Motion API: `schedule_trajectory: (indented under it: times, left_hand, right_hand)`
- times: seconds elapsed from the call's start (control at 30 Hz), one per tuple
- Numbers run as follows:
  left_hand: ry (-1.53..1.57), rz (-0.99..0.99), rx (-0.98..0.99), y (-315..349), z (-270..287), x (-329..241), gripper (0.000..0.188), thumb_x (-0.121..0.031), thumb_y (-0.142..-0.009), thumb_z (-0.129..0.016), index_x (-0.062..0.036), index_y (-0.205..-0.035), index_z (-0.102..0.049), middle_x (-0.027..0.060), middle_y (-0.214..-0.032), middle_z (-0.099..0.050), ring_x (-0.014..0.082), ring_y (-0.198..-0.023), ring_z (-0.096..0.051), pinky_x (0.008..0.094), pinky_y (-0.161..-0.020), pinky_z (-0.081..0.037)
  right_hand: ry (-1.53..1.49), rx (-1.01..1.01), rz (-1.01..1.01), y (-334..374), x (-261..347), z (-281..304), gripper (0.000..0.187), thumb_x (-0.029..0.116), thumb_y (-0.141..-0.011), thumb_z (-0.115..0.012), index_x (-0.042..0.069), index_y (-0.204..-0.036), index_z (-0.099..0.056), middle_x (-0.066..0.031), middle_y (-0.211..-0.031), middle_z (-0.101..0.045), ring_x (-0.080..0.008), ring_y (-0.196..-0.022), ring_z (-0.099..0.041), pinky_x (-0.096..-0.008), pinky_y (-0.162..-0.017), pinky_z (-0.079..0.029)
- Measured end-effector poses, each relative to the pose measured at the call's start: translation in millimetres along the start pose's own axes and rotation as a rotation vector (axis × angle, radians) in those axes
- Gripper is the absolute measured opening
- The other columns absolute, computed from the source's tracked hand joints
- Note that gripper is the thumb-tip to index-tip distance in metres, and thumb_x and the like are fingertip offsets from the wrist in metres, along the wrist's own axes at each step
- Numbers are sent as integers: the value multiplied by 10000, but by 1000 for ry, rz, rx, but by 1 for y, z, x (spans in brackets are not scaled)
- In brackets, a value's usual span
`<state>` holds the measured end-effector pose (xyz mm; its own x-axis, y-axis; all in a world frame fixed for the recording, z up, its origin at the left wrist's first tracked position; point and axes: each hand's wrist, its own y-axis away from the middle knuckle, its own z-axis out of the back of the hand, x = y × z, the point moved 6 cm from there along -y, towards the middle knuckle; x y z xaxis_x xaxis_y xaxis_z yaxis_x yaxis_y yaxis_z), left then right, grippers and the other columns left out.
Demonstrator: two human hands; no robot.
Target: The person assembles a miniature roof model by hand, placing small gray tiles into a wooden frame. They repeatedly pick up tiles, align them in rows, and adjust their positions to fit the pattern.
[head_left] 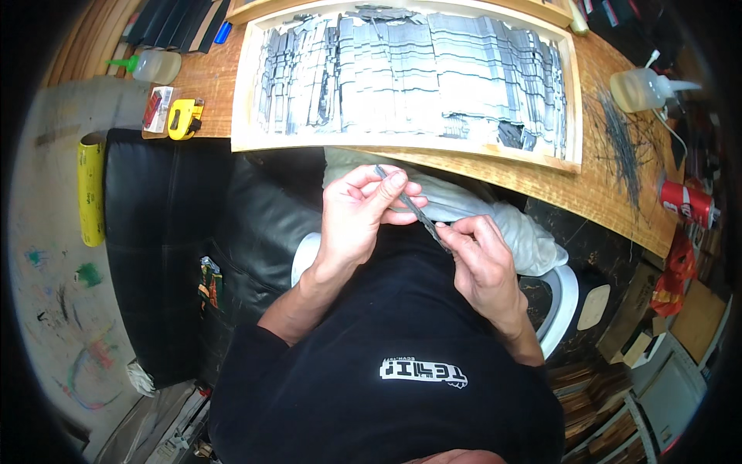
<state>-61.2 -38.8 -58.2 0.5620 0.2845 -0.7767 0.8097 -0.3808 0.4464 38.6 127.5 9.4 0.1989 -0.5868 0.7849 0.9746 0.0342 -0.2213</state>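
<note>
Between my two hands, above my lap, is a thin dark grey strip (418, 213) with a rough, layered edge; its material I cannot make out. My left hand (363, 213) pinches its upper end between thumb and fingers, the other fingers loosely curled. My right hand (485, 259) grips the lower end, fingers pressed together. The strip slants from upper left to lower right. Just beyond my hands a shallow wooden frame (402, 155) lies on the table, its white bed covered with rows of similar grey strips (390, 69) packed side by side.
On the wooden table (533, 182) are a yellow tape measure (185, 118), a green-tipped squeeze bottle (157, 67), another squeeze bottle (641, 89) and loose dark slivers (621, 143). A red can (688, 203) stands by the right edge. A black leather seat (162, 247) is at left.
</note>
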Motion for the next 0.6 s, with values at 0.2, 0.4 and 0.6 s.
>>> schedule_trajectory:
  times: [0.2, 0.4, 0.6]
  left_hand:
    - [82, 21, 6, 0, 5, 0, 193, -121, -1031, -735, 34, -1146, -716, 172, -997, -766, 261, -884, -800, 291, -666, -693]
    - [89, 116, 70, 2, 1, 8, 191, -98, -1046, -702, 39, -1179, -709, 203, -1037, -774, 288, -900, -806, 331, -695, -711]
    - [66, 122, 89, 0, 5, 10, 194, -109, -1039, -717, 37, -1166, -714, 183, -1004, -769, 262, -877, -801, 295, -663, -696]
  right_hand:
    - [-101, 30, -48, -4, 5, -4, 395, -106, -837, -788, -28, -1221, -742, -152, -1021, -680, -273, -889, -692, -361, -752, -579]
    - [-263, -62, -161, 7, -13, -10, 244, -31, -875, -840, -17, -1110, -775, -123, -946, -737, -186, -745, -711, -294, -656, -567]
    - [-448, 121, -270, 8, -13, -8, 222, 1, -847, -877, -33, -1025, -748, -115, -978, -746, -157, -777, -733, -275, -673, -588]
